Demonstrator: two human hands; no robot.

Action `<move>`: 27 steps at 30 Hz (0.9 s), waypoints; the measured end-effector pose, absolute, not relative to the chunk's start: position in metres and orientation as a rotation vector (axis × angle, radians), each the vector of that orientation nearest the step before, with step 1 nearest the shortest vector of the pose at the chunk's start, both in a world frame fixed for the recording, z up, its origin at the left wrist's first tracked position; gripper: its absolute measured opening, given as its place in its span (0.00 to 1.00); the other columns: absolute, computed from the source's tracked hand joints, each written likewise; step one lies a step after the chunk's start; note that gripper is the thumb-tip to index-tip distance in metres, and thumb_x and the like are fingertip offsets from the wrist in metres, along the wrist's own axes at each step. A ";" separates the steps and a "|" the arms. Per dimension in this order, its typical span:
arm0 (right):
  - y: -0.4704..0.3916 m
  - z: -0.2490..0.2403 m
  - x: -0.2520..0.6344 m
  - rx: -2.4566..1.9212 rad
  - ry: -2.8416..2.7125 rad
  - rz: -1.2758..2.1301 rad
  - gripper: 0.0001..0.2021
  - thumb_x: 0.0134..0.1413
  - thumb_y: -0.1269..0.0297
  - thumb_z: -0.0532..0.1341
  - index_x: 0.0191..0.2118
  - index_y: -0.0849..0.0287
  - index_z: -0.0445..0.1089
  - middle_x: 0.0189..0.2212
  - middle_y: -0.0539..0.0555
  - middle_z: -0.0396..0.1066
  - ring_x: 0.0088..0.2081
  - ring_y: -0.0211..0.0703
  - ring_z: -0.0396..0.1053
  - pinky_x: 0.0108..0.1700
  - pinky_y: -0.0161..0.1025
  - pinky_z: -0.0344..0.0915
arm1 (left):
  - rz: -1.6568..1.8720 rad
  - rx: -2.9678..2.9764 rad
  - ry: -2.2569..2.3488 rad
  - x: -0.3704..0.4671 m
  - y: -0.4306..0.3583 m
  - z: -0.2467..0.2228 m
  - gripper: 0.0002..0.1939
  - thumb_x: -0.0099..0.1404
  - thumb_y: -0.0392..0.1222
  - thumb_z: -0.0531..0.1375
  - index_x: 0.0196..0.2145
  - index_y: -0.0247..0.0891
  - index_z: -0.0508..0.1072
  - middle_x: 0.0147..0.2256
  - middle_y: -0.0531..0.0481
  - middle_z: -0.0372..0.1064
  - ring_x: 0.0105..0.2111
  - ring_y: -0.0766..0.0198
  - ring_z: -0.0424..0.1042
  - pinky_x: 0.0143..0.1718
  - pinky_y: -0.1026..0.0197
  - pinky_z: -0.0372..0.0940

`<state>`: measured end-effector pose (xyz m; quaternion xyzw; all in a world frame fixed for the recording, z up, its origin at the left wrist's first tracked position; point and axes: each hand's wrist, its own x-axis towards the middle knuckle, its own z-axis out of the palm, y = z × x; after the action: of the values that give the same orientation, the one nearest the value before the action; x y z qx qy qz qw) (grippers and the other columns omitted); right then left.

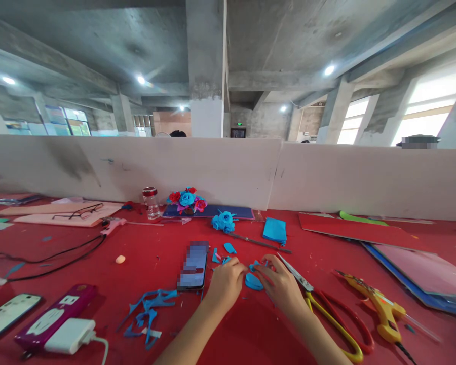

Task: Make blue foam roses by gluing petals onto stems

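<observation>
My left hand (228, 279) is closed, thumb and fingertips pinched together; what they hold, if anything, is too small to make out. Across a narrow gap, my right hand (279, 281) curls its fingers around a small piece of blue paper (254, 265). Beneath the fingertips, a blue petal (253, 282) lies on the red tabletop (239, 329). More blue petal pieces (230, 248) are scattered just beyond my left hand. Open-bladed scissors (302, 276) with red and yellow handles rest right beside my right hand.
A phone (193, 266) and blue scraps (148, 314) lie left; a yellow glue gun (380, 309) lies right. Beyond are blue paper roses (223, 221), folded blue paper (274, 230), a flower arrangement (188, 198) and a glass jar (151, 205). A power strip (57, 317) sits front left.
</observation>
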<state>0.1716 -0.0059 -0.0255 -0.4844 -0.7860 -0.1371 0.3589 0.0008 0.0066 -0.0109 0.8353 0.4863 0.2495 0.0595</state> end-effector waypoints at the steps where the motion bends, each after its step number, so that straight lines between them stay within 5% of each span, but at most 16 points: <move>1: -0.006 -0.025 0.171 -1.250 -2.032 -0.351 0.11 0.57 0.65 0.51 0.36 0.56 0.72 0.36 0.57 0.65 0.30 0.41 0.67 0.30 0.35 0.65 | 0.778 2.521 1.458 0.001 0.007 -0.011 0.14 0.62 0.31 0.50 0.35 0.41 0.74 0.33 0.49 0.69 0.34 0.65 0.70 0.34 0.66 0.60; 8: -0.007 -0.024 0.171 -1.201 -2.081 -0.379 0.11 0.54 0.72 0.50 0.36 0.58 0.69 0.37 0.58 0.65 0.30 0.41 0.67 0.30 0.36 0.66 | 0.915 2.495 1.355 0.001 0.006 -0.013 0.13 0.60 0.29 0.50 0.30 0.39 0.73 0.30 0.50 0.69 0.31 0.64 0.70 0.31 0.67 0.59; 27: -0.007 -0.021 0.187 -1.116 -1.962 -0.599 0.13 0.58 0.68 0.50 0.40 0.55 0.71 0.34 0.56 0.63 0.28 0.38 0.62 0.28 0.34 0.62 | 1.205 2.016 1.206 0.005 0.013 -0.014 0.07 0.55 0.32 0.57 0.23 0.35 0.73 0.23 0.50 0.69 0.25 0.65 0.69 0.28 0.66 0.60</move>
<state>0.1870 -0.0074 -0.0207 -0.4396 -0.7727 -0.2360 0.3925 0.0050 0.0134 -0.0136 0.7398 0.4425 0.4421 0.2478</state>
